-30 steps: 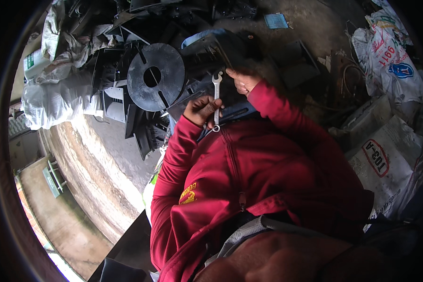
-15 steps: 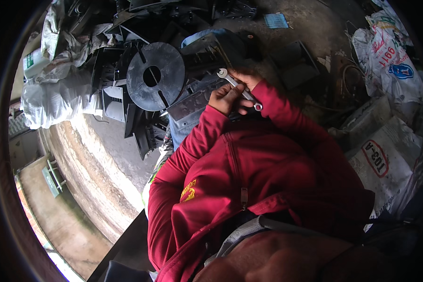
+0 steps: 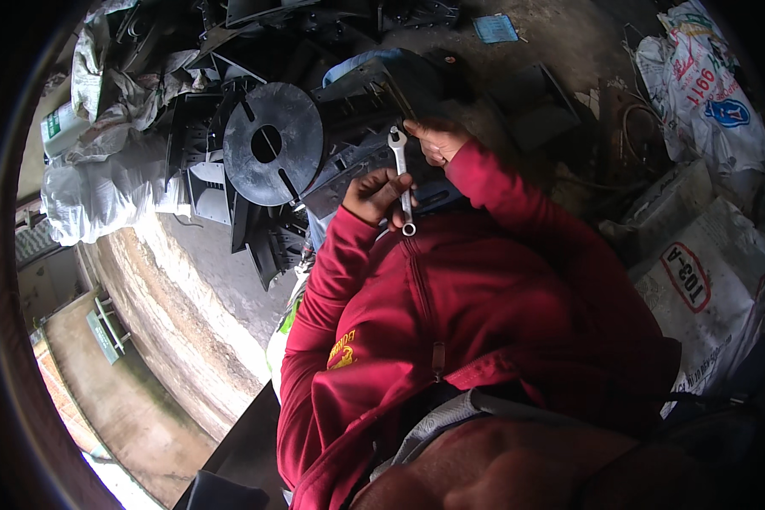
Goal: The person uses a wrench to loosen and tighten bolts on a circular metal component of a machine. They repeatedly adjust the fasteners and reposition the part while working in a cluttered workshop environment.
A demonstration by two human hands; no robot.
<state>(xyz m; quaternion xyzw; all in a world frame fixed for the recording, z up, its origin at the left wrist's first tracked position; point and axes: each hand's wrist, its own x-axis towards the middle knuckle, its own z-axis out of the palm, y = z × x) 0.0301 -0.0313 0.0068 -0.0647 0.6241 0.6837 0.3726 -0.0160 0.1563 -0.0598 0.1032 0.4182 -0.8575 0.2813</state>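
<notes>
Your left hand (image 3: 376,197) closes around the middle of a silver combination spanner (image 3: 402,180), held nearly upright in front of your red-sleeved chest, its open end up and its ring end down by your zip. Your right hand (image 3: 438,140) sits just beside the open end, fingers curled loosely against the dark machine part (image 3: 374,93) there; whether it grips anything cannot be told. The spanner is likely stiff, solid steel, light enough for one hand but smooth and probably slick if oily, so a hold on the flat shank well below the open end should give the surest purchase. Just to the left of your hands stands a round black slotted disc (image 3: 272,143) with a centre hole, mounted on a stack of black finned housings (image 3: 221,183), close enough to crowd any swing of the handle. White filled sacks (image 3: 102,183) lie at the far left of the ground, printed sacks (image 3: 705,280) at the right edge, and a small blue pad (image 3: 495,28) near the top edge.
</notes>
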